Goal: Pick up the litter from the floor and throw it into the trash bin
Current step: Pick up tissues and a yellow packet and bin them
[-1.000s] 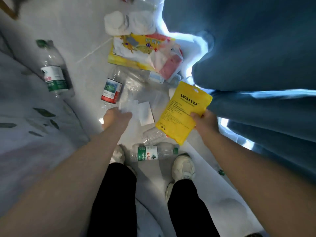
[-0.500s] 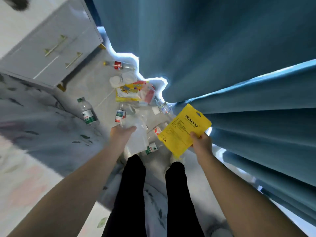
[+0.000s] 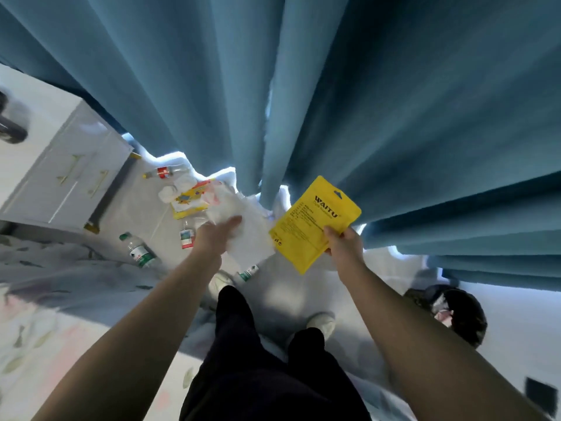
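My right hand (image 3: 343,243) pinches a flat yellow pouch (image 3: 312,221) by its lower corner and holds it up in front of the blue curtain. My left hand (image 3: 217,235) grips a clear plastic bag (image 3: 243,235) that hangs pale and blurred below and beyond the fingers. On the floor below lie several plastic bottles, one with a green label (image 3: 138,250), one with a red label (image 3: 186,237), one near my left shoe (image 3: 247,272). A dark round trash bin (image 3: 458,314) with litter inside stands at the right, near the curtain's hem.
A heavy blue curtain (image 3: 303,86) fills the top of the view. A yellow printed package (image 3: 191,197), white crumpled paper (image 3: 170,191) and a red-capped bottle (image 3: 162,172) lie by a white cabinet (image 3: 63,174) at left. A patterned rug (image 3: 45,287) lies underfoot.
I have risen from a crouch to standing, so the floor litter now looks smaller. My left hand lifted the clear bag off the floor. The yellow pouch stayed in my right hand. The bin came into view.
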Motion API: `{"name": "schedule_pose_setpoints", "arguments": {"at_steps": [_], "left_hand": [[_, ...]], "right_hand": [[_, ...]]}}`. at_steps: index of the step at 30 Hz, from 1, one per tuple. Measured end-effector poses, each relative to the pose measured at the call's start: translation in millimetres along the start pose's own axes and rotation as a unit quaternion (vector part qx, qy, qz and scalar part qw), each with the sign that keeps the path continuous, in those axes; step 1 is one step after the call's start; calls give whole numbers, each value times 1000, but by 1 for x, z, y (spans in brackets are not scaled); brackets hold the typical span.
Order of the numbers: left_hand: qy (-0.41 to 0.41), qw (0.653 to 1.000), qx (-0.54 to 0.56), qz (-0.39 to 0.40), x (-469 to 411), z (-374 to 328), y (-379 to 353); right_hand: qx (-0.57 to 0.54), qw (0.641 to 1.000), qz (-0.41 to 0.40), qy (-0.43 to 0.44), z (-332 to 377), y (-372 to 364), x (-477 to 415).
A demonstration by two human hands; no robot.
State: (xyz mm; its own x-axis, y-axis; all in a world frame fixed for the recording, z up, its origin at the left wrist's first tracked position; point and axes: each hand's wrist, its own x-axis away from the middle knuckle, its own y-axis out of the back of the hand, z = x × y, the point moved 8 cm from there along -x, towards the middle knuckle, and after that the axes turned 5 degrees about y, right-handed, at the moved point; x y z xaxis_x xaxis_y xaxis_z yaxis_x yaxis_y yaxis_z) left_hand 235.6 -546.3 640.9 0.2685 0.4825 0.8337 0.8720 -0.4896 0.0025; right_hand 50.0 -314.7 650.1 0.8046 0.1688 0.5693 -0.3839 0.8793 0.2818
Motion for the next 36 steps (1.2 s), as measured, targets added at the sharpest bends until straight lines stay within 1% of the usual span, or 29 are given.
{"name": "schedule_pose_setpoints", "arguments": {"at_steps": [4,8,11,14,17,21,23,27,32,36], "left_hand": [[-29,999,0,18,52,38,-72],[-44,997,21,60,104,81,-148],[-57,995,-16,79,135,106,-201],[-58,990,-54,115,163,124,-249],[-60,984,-88,141,182,136,-290],[-55,972,-127,188,198,153,-340],[-56,966,-155,200,202,162,-364],[-36,952,-200,230,202,186,-420],[-14,924,-280,261,200,220,-502],[0,877,-380,295,195,252,-573]], "right_hand": [[-15,1000,-18,18,-16,92,1],[-42,998,-43,31,-41,190,11],[-45,996,-71,41,-55,259,25],[-71,991,-103,42,-72,314,35],[-104,984,-143,24,-92,356,42],[-159,968,-193,-1,-126,395,54],[-166,961,-223,-14,-141,416,63],[-194,940,-277,-52,-173,467,73],[-201,903,-368,-96,-204,538,84],[-197,871,-429,-134,-237,583,85]]}}
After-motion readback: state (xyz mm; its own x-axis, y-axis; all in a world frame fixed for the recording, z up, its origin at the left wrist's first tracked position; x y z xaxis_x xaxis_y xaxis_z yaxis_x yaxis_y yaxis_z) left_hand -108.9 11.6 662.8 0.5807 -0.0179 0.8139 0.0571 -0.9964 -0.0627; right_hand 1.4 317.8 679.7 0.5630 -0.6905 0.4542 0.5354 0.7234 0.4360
